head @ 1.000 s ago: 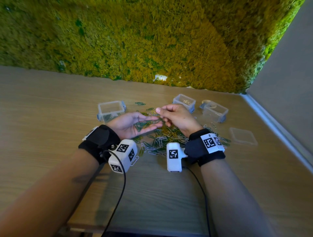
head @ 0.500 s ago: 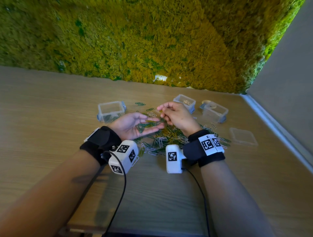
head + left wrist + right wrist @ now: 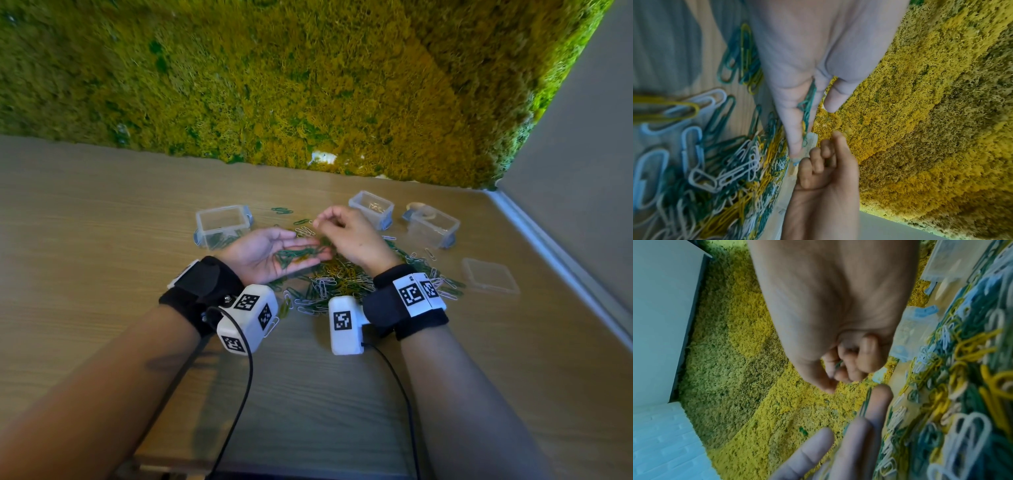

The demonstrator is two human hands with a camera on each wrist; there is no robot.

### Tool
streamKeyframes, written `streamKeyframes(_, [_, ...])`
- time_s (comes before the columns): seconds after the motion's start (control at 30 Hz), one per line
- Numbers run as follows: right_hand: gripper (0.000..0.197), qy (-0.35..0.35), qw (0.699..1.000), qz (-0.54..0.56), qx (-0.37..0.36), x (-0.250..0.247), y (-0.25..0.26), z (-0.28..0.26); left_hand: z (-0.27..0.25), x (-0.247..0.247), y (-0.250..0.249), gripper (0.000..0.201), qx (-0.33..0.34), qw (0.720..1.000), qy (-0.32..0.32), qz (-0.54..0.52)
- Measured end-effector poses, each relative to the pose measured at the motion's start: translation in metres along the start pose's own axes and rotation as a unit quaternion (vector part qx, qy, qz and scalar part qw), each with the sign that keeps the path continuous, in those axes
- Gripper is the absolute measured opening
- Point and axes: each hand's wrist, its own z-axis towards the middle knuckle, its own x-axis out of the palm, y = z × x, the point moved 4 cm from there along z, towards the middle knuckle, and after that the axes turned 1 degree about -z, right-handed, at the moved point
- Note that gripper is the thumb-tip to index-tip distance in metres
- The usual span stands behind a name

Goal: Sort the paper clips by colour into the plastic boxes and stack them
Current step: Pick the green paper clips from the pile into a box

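While the left hand (image 3: pixel 270 253) lies palm up with fingers straight, a small bunch of green clips (image 3: pixel 298 255) rests across its palm and fingers, above the near-left part of the mixed pile of paper clips (image 3: pixel 335 284) on the wooden table (image 3: pixel 102 212). The right hand (image 3: pixel 349 236) hovers just right of the left fingertips, its fingers curled in; the right wrist view shows a thin green clip (image 3: pixel 838 365) pinched between them. Pile holds green, yellow and white clips, spread between the wrists and toward the right. Left box (image 3: pixel 222 224), far left of the pile, has green clips in it. Middle box (image 3: pixel 371 209), far of the right hand, holds a few pale clips. Right box (image 3: pixel 433 228) sits further right; contents unclear. A loose lid (image 3: pixel 489 281) lies flat, right of the pile. Moss wall (image 3: pixel 308 85) behind the table.
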Motion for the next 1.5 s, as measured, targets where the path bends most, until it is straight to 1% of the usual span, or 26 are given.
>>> streamKeyframes(0.03, [0.011,-0.004,0.998,0.067,0.021,-0.002,-0.001,0.001,0.0,-0.002,-0.001,0.045,0.003,1.0,-0.007,-0.003])
streamKeyframes(0.07, [0.012,0.006,0.985,0.167,0.042,-0.002,-0.001,0.0,0.001,-0.004,-0.001,0.044,0.01,1.0,-0.019,-0.008])
streamKeyframes(0.1, [0.01,0.024,0.963,0.262,0.056,-0.001,0.0,0.0,0.001,-0.005,-0.003,0.042,0.02,0.999,-0.032,-0.011])
streamKeyframes(0.13, [0.007,0.043,0.944,0.322,0.063,-0.001,0.0,-0.001,0.001,-0.006,-0.004,0.04,0.032,0.999,-0.041,-0.013])
streamKeyframes(0.17, [0.005,0.058,0.942,0.324,0.061,-0.002,0.0,-0.002,0.0,-0.006,-0.005,0.037,0.042,0.998,-0.047,-0.013])
streamKeyframes(0.2, [0.006,0.07,0.956,0.28,0.053,-0.002,0.001,-0.004,0.0,-0.006,-0.005,0.034,0.051,0.997,-0.054,-0.014])
streamKeyframes(0.23, [0.007,0.081,0.975,0.202,0.036,-0.002,0.002,-0.005,0.0,-0.005,-0.006,0.031,0.059,0.996,-0.063,-0.017])
streamKeyframes(0.27, [0.009,0.092,0.989,0.119,0.016,0.0,0.004,-0.006,0.0,-0.005,-0.006,0.028,0.066,0.995,-0.073,-0.022])
streamKeyframes(0.3, [0.011,0.102,0.993,0.052,-0.005,0.002,0.006,-0.007,0.0,-0.004,-0.006,0.026,0.071,0.994,-0.081,-0.027])
streamKeyframes(0.37, [0.016,0.123,0.992,-0.022,-0.024,0.008,0.008,-0.009,0.0,-0.004,-0.006,0.025,0.071,0.994,-0.082,-0.032])
streamKeyframes(0.47, [0.017,0.132,0.99,-0.042,-0.038,0.013,0.011,-0.011,0.0,-0.003,-0.005,0.026,0.068,0.993,-0.088,-0.031])
streamKeyframes(0.57, [0.009,0.12,0.991,-0.044,-0.05,0.013,0.014,-0.01,0.0,-0.004,-0.007,0.022,0.079,0.991,-0.099,-0.035])
streamKeyframes(0.63, [0.005,0.112,0.99,-0.071,-0.041,0.013,0.013,-0.01,0.002,-0.004,-0.006,0.022,0.077,0.991,-0.096,-0.044])
streamKeyframes(0.73, [0.008,0.106,0.989,-0.102,-0.029,0.012,0.012,-0.009,0.004,-0.005,-0.004,0.023,0.07,0.993,-0.087,-0.048])
streamKeyframes(0.83, [0.012,0.087,0.992,-0.089,0.001,0.004,0.009,-0.008,0.007,-0.016,-0.005,0.025,0.058,0.989,-0.098,-0.093])
streamKeyframes(0.97, [0.017,0.108,0.986,-0.12,0.035,-0.003,0.006,-0.011,0.012,-0.025,-0.008,0.028,0.063,0.976,-0.111,-0.176])
streamKeyframes(1.0, [0.018,0.1,0.985,-0.136,0.042,-0.006,0.005,-0.011,0.013,-0.025,-0.008,0.03,0.058,0.972,-0.105,-0.202])
streamKeyframes(1.07, [0.019,0.063,0.98,-0.175,0.067,-0.022,0.0,-0.011,0.013,-0.024,-0.008,0.033,0.032,0.963,-0.087,-0.254])
streamKeyframes(1.13, [0.018,0.013,0.963,-0.243,0.116,-0.049,-0.013,-0.012,0.01,-0.027,-0.008,0.035,0.005,0.958,-0.068,-0.279])
streamKeyframes(1.2, [0.016,-0.02,0.931,-0.303,0.2,-0.08,-0.031,-0.018,0.007,-0.03,-0.008,0.039,-0.021,0.959,-0.054,-0.277])
streamKeyframes(1.23, [0.016,-0.021,0.918,-0.309,0.246,-0.094,-0.04,-0.025,0.007,-0.029,-0.007,0.039,-0.029,0.962,-0.051,-0.266])
streamKeyframes(1.3, [0.023,0.016,0.896,-0.306,0.321,-0.11,-0.055,-0.039,0.006,-0.026,-0.007,0.029,-0.027,0.97,-0.053,-0.236])
streamKeyframes(1.33, [0.028,0.048,0.885,-0.315,0.34,-0.114,-0.06,-0.044,0.007,-0.024,-0.007,0.025,-0.021,0.973,-0.063,-0.22])
streamKeyframes(1.4, [0.032,0.094,0.871,-0.334,0.347,-0.115,-0.065,-0.047,0.01,-0.023,-0.006,0.023,-0.009,0.975,-0.084,-0.205])
streamKeyframes(1.43, [0.03,0.1,0.873,-0.336,0.34,-0.112,-0.065,-0.046,0.012,-0.023,-0.006,0.025,-0.004,0.973,-0.093,-0.213])
streamKeyframes(1.5, [0.026,0.088,0.888,-0.315,0.322,-0.105,-0.064,-0.042,0.014,-0.022,-0.006,0.028,0.009,0.96,-0.109,-0.257])
